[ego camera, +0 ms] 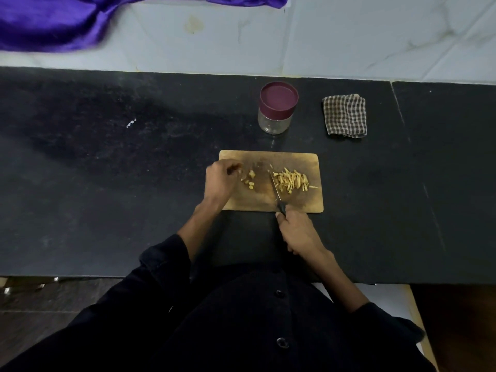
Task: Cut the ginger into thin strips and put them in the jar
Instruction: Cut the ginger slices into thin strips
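Note:
A wooden cutting board lies on the black counter. A pile of thin ginger strips sits on its right half. A few small ginger pieces lie on its left half. My right hand grips the dark handle of a knife, whose blade rests on the board just left of the strips. My left hand hovers at the board's left edge with its fingers curled beside the small pieces; I cannot tell whether it holds one. A clear jar with a maroon lid on stands behind the board.
A folded checked cloth lies right of the jar. The black counter stretches wide to the left and right. Purple fabric lies against the tiled wall at the far left. The counter's near edge is at my body.

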### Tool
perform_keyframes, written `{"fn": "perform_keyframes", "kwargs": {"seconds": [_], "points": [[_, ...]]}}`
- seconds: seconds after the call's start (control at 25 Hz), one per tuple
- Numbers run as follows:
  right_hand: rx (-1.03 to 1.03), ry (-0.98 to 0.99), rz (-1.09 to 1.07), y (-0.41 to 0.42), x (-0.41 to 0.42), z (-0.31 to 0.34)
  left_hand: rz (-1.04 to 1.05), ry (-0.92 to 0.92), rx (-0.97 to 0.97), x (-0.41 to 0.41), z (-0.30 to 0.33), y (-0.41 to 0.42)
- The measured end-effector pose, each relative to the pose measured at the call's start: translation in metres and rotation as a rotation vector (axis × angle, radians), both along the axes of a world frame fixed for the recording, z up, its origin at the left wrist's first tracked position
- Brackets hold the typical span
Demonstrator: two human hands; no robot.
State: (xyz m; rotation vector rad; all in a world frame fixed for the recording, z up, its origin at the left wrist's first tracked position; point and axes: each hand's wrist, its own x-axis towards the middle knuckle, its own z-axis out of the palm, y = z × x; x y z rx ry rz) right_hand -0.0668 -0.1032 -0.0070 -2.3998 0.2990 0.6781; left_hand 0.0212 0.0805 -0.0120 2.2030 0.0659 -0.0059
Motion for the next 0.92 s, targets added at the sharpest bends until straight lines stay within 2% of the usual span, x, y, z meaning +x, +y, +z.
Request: {"fn": "perform_keyframes", "kwargs": {"seconds": [0.64,0.92], "points": [[-0.009,-0.008,0.007,0.004,0.015,0.001,-0.234,0.072,0.176,-0.008,-0.011,-0.009],[-0.002,-0.015,-0.004,0.004,0.015,-0.003,-0.301,0.002,0.263,-0.012,-0.016,-0.009]]}}
